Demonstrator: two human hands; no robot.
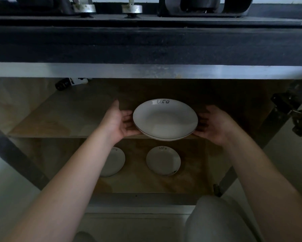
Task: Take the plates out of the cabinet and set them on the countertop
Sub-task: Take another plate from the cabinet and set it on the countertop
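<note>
Item: plate stack (165,119), white, what looks like two nested plates, the top one marked "life" at its far rim; held level at the front edge of the upper shelf (63,117) of the cabinet, partly overhanging that edge. Left hand (119,122) cups the stack's left rim, right hand (212,125) the right rim; each grip closes on the stack from the side, fingers curling beneath, though the dim light leaves the fingertips uncertain. The stack lies squarely between the two hands, neither nearer. Key relation: the table (146,42) lies above and in front of the shelf, its dark edge overhanging the opening, so the stack likely must come out toward the person before rising. Also listed: two small plates, left (115,162) and right (163,160), on the lower shelf, untouched.
</note>
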